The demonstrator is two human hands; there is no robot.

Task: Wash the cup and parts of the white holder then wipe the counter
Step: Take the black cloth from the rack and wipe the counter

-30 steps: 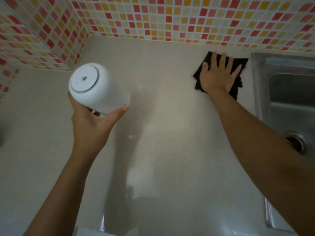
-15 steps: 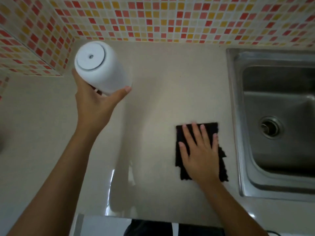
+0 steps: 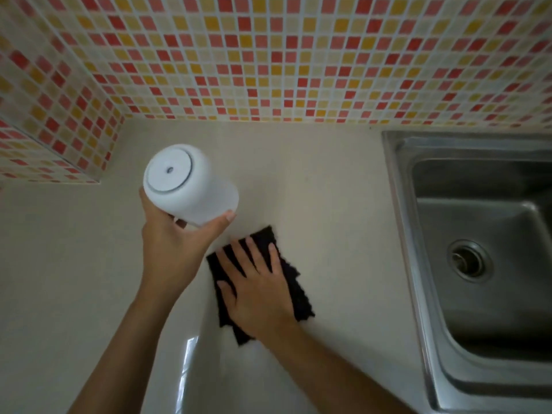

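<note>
My left hand [image 3: 171, 249] grips the white holder [image 3: 191, 186] from below and keeps it lifted above the beige counter [image 3: 328, 189], its round base turned toward me. A black cloth [image 3: 291, 276] lies flat on the counter just right of that hand. My right hand [image 3: 258, 289] presses on the cloth with straight, spread fingers. The holder's mouth is hidden behind my left hand.
A steel sink [image 3: 484, 264] with a round drain [image 3: 467, 259] is set into the counter on the right. A wall of red, orange and cream mosaic tiles [image 3: 268, 61] runs along the back and wraps the left corner.
The right hand slid the cloth from the back of the counter by the sink toward me, then leftward under the holder. The left hand kept the holder raised.
</note>
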